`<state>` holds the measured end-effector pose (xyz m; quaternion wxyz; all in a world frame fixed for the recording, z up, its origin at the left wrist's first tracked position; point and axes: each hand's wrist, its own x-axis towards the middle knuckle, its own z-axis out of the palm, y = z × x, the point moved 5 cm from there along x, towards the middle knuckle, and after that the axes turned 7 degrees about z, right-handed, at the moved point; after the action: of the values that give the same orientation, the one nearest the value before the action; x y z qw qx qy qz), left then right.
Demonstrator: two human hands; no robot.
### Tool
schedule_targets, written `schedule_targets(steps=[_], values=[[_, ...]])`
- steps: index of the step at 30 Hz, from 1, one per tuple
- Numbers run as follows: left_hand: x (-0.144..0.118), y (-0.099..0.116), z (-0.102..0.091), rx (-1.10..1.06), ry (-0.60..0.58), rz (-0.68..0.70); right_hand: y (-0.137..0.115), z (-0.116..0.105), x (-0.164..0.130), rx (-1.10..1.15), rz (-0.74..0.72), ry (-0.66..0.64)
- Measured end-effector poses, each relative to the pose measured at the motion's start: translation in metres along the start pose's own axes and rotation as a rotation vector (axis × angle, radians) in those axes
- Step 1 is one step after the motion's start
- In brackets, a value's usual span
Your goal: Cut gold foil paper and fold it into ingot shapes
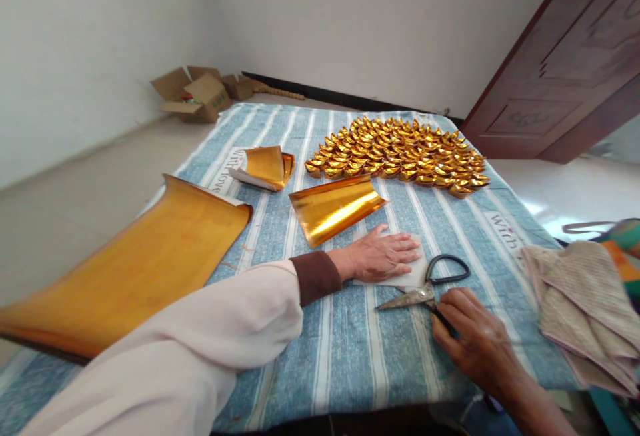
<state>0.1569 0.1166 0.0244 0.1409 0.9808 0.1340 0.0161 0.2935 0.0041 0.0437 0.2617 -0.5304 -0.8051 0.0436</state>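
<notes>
My left hand [385, 256] lies flat with its fingers stretched out on a small white sheet [414, 275], pressing it to the cloth. Close to its right side are black-handled scissors [423, 295], their blades pointing left across the table. The curled fingers of my right hand [473, 336] are on the lower handle loop, which they partly hide; the upper loop is free. Just beyond my left hand rests a curved piece of shiny gold foil paper [337, 209]. Behind that sits a smaller curled stack of gold foil paper [265, 168].
Many folded gold foil ingots [400, 153] stand in rows at the far side. A large gold sheet [130, 263] covers the left part of the striped tablecloth [345, 349]. A beige towel [585, 303] hangs at the right edge. Cardboard boxes [203, 97] sit on the floor behind.
</notes>
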Motion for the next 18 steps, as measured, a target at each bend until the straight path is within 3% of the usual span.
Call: schedule_targets(steps=[18], values=[[0.0, -0.003, 0.006, 0.011, 0.035, 0.029, -0.014, 0.001, -0.003, 0.018, -0.042, 0.007]])
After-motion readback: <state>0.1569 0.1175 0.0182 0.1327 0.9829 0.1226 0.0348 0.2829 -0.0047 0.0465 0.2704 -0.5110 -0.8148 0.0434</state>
